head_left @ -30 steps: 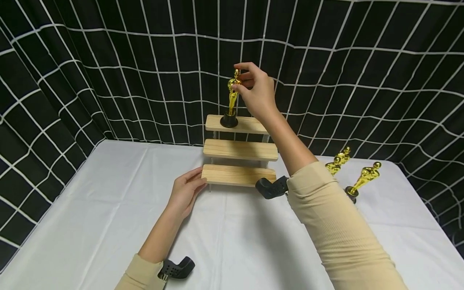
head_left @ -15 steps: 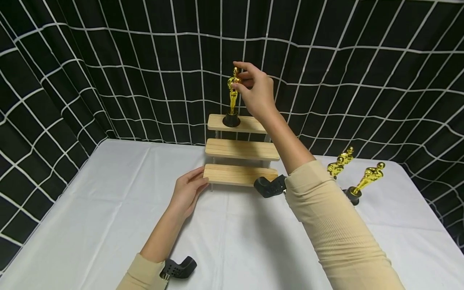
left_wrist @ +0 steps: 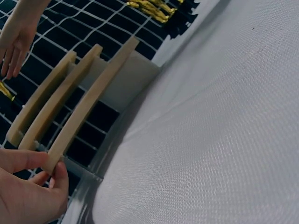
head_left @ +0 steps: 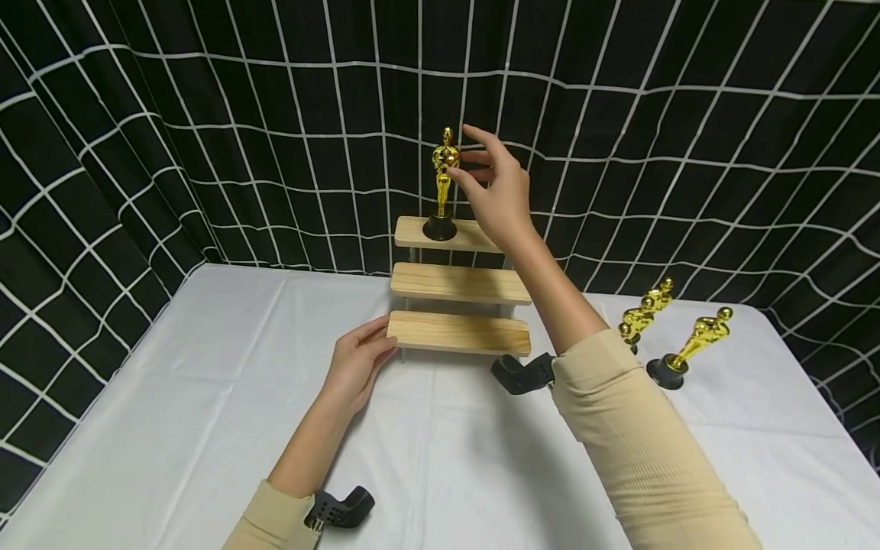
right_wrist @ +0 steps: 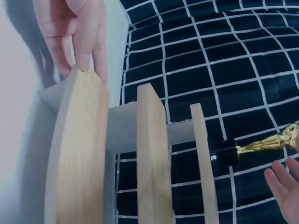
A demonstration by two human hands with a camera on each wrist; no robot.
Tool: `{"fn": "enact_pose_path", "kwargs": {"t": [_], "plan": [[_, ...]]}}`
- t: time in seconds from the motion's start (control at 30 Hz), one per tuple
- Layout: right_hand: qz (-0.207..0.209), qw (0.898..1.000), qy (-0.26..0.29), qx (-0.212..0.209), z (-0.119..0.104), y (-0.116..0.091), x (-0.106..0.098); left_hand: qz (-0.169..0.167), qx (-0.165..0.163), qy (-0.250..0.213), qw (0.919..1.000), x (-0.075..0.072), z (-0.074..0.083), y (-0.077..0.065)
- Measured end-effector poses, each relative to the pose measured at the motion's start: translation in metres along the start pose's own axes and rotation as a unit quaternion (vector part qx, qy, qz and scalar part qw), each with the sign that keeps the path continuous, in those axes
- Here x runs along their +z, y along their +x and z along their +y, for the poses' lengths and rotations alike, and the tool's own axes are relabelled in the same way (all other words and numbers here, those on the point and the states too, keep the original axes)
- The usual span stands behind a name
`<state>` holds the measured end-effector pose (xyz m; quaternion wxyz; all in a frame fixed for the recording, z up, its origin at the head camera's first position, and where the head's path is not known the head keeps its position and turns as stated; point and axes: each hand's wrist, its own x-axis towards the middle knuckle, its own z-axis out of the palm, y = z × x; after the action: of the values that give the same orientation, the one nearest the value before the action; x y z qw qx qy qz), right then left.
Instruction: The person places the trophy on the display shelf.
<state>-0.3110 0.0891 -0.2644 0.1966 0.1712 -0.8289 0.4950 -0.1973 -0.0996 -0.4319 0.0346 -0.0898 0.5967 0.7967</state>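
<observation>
In the head view, a glossy golden statuette (head_left: 443, 187) stands upright on its round black base, toward the left end of the top board (head_left: 476, 236) of a three-tier rack (head_left: 461, 283). The right hand (head_left: 498, 187) is beside it with fingers parted; whether the thumb touches it, I cannot tell. Well apart, the left hand (head_left: 352, 367) pinches the left end of the lowest board (head_left: 458, 334). Only the left wrist view reveals the white tablecloth's (left_wrist: 201, 140) fine weave; both wrist views show a pale side panel (left_wrist: 131, 79) under smooth, grained wood with rounded corners. More statuettes (head_left: 701, 336) stand at right, before a black curtain (head_left: 275, 153) with white grid lines.
</observation>
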Motion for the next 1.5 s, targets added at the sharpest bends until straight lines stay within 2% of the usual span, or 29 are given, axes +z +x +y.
{"fn": "enact_pose_path", "kwargs": {"t": [0.23,0.63,1.23,1.5], "plan": [[0.003,1.000,0.016,-0.007,0.010,-0.018,-0.003,0.008,-0.007,0.000,0.9999,0.001,-0.001,0.001],[-0.009,1.000,0.016,0.020,0.016,-0.049,-0.005,0.008,-0.009,0.000,0.9999,0.001,-0.001,0.001],[0.015,0.998,0.053,-0.006,0.017,-0.090,-0.006,0.004,-0.013,-0.005,0.9999,0.002,0.000,0.000],[0.031,0.998,0.046,0.001,0.021,-0.113,-0.007,0.006,-0.014,-0.001,0.9999,0.002,0.000,0.001]]}}
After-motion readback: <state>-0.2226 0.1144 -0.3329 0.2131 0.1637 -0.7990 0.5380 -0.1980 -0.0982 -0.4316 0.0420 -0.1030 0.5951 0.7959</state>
